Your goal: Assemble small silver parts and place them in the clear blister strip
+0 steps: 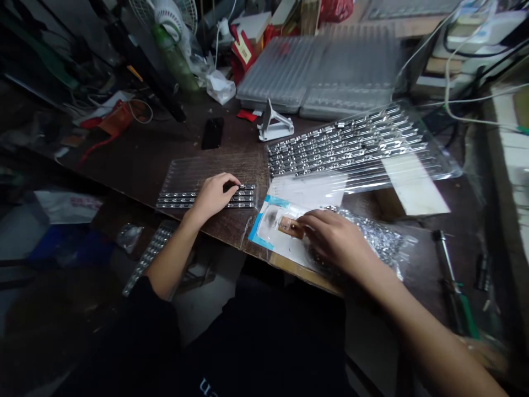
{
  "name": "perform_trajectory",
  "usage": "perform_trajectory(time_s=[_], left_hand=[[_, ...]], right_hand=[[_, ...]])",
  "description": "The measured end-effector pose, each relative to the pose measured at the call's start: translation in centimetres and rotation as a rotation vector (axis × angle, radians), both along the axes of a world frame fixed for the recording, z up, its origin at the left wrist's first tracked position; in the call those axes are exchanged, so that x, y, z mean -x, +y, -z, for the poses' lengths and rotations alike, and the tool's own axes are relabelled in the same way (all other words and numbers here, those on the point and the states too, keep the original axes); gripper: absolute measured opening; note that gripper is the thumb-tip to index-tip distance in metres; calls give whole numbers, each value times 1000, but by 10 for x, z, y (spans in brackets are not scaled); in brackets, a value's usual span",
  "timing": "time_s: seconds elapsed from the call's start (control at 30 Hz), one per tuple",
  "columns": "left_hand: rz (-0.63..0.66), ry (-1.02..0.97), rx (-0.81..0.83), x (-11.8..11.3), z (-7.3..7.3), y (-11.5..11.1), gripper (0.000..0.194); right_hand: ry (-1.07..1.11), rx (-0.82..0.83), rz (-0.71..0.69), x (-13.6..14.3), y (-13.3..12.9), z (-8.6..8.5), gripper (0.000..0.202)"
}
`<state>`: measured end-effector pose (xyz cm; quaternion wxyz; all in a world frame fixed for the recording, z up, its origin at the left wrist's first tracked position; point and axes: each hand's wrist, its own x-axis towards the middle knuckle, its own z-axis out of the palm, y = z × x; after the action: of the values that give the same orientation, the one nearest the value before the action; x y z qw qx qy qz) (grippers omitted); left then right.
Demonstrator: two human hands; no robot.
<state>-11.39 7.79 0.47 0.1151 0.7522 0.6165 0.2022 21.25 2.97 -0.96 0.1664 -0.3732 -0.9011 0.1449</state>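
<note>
My left hand [214, 197] is over the right part of a clear ribbed tray [190, 171], thumb and forefinger pinched on a small metal piece at the end of a row. Several rows of shiny metal parts [177, 199] lie along that tray's near side. My right hand [333, 237] has its fingers closed at the right end of a small brown block [291, 226]; what the fingertips hold, if anything, is hidden. That block sits on a white sheet edged with blue tape [261, 231]. Beside my right hand lies a heap of small shiny parts [382, 240] on clear plastic.
A larger clear tray with metal parts [343, 146] lies behind, near a white stand [276, 124] and a black phone [212, 133]. Stacked clear trays [276, 71] stand at the back. A green-handled tool [467, 314] lies at the right.
</note>
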Motion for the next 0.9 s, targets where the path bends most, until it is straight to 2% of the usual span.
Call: perform_trajectory(time_s=[0.13,0.37,0.47,0.63,0.8,0.9], left_hand=[[7,128,40,4,-5,3,14],[-5,387,88,15,-19,4,23],[4,374,56,5,-19,6,25],[134,293,8,-19,-11,9,28],[-51,444,-87,-21,-19,13,29],[44,360,-71,-37,-21,20,23]], right_hand=[[-93,65,106,-19,4,-6,22],[-221,112,130,-22,3,-7,14],[-252,106,131,-20,1,-4,14],[-258,99,136,-20,1,-3,17],[-166,168,179,-22,-1,-12,18],[-86,222,215,-22,0,-14,22]])
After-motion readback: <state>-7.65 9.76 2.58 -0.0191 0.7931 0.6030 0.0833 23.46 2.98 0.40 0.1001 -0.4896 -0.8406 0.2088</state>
